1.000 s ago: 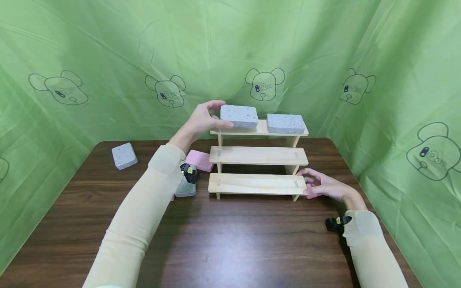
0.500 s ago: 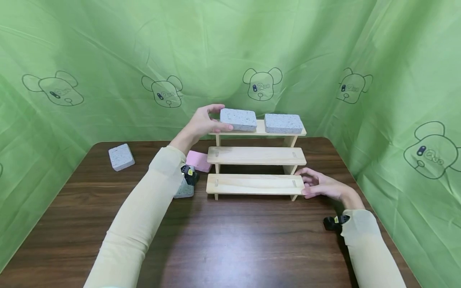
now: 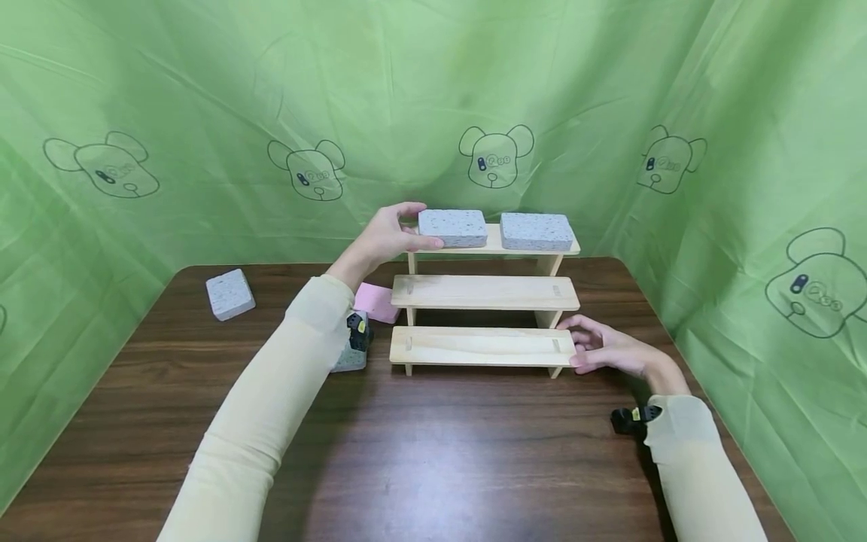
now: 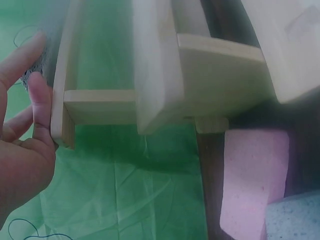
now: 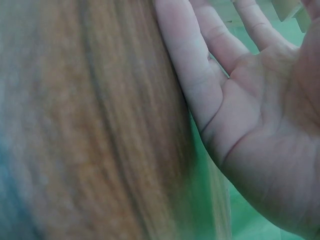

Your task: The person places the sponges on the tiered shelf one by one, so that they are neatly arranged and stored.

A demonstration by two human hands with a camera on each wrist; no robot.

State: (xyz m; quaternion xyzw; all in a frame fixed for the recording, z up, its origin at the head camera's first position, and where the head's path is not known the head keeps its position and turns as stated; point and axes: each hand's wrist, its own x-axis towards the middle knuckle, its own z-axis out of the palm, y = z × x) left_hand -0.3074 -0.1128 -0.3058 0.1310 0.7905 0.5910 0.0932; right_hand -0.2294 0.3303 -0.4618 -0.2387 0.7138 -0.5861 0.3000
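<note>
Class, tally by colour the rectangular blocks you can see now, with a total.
Pale grey speckled rectangular blocks: 3
Pink rectangular block: 1
Greenish-grey rectangular block: 1
Total in sight: 5; the cream fabric left sleeve may hide others.

The right hand (image 5: 265, 105) fills the right side, palm toward the camera, fingers pointing upward, some tips cut off. A blurred brown wooden table (image 5: 100, 120) takes up the left. Green cloth (image 5: 256, 229) shows below the hand, and pale wooden pieces (image 5: 286, 7) near the top right corner
</note>
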